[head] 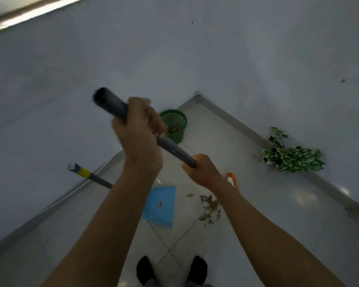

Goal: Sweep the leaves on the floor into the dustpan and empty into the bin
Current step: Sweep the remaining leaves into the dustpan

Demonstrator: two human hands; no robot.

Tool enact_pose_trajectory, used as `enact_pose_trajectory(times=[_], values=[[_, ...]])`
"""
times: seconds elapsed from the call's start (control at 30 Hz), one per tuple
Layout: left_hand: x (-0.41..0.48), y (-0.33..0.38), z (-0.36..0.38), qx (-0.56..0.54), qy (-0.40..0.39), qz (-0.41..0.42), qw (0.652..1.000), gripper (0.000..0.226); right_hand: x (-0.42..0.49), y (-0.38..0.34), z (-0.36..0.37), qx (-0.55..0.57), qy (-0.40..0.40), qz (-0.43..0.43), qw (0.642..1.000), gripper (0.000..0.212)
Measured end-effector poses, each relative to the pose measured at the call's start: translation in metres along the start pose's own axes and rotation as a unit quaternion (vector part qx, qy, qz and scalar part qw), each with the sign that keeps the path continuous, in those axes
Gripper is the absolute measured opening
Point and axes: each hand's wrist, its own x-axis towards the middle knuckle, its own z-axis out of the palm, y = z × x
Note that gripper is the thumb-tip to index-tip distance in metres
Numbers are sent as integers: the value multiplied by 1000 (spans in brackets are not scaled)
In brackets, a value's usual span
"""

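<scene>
low at centre-left, a blue plastic dustpan (160,206) lies on the white tiled floor (257,224). the left hand (139,137) is curled round a grey broom pole (174,151) mid-frame, a green mesh bin (177,123) just to its right. the right hand (201,172) grips the pole lower down, above dry brown leaves (210,206) beside the dustpan.

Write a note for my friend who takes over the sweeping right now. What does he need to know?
Hands: left hand grips the grey broom handle high up; right hand grips it lower down.
Things: the blue dustpan lies on the floor; the dry leaves lie just right of it. The green bin stands in the corner.
Done: some brown bits, likely leaves, are in the bin.
Left: sweep the pile into the dustpan, then tip it into the bin.
</scene>
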Motion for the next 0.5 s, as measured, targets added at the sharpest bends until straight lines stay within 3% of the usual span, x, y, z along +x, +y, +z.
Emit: enact_pose_trajectory(times=[0.2,0.33,0.5], values=[[-5,-45,14,7,-66,-76,995,51,-24,53,-32,-1,82,71,994,46],[-20,-73,1,15,-75,-132,988,36,-41,81,-16,-6,90,110,990,47],[-21,-62,-23,33,-71,-121,990,31,-39,74,22,10,131,114,985,45]])
